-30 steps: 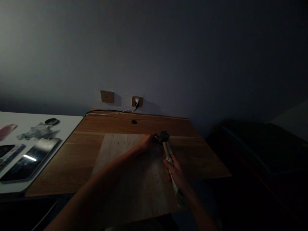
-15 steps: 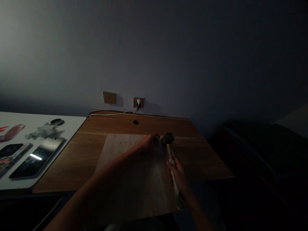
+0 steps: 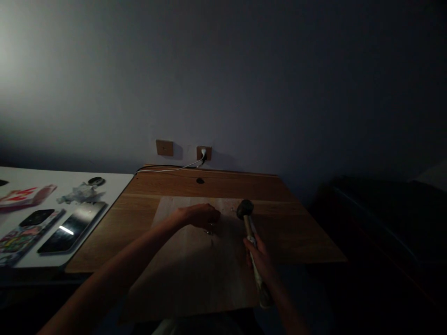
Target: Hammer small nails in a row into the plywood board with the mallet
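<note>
My right hand (image 3: 257,253) is wrapped round the handle of a mallet (image 3: 245,210) with a dark, rounded head and a pale, partly wrapped handle. Its head is over the right side of a thin wooden board (image 3: 188,279). My left hand (image 3: 204,215) is above the board's middle, fingers curled downward and bunched; what they hold, if anything, is hidden. Just under them lie small shiny metal pieces (image 3: 208,231), perhaps nails, too dim to make out. Near the mallet's head, a tiny light piece (image 3: 232,209) shows on the board.
The board lies on a wooden tabletop (image 3: 296,232). To the left, a white table (image 3: 115,186) bears phones (image 3: 71,230), a crumpled clear bag (image 3: 82,191) and a red-and-white packet (image 3: 26,196). Cables (image 3: 167,169) run to a wall socket (image 3: 204,152) behind.
My left hand has moved left and nearer to me, from beside the mallet's head to the small metal pieces. My right hand keeps the mallet almost in place. The view has shifted slightly.
</note>
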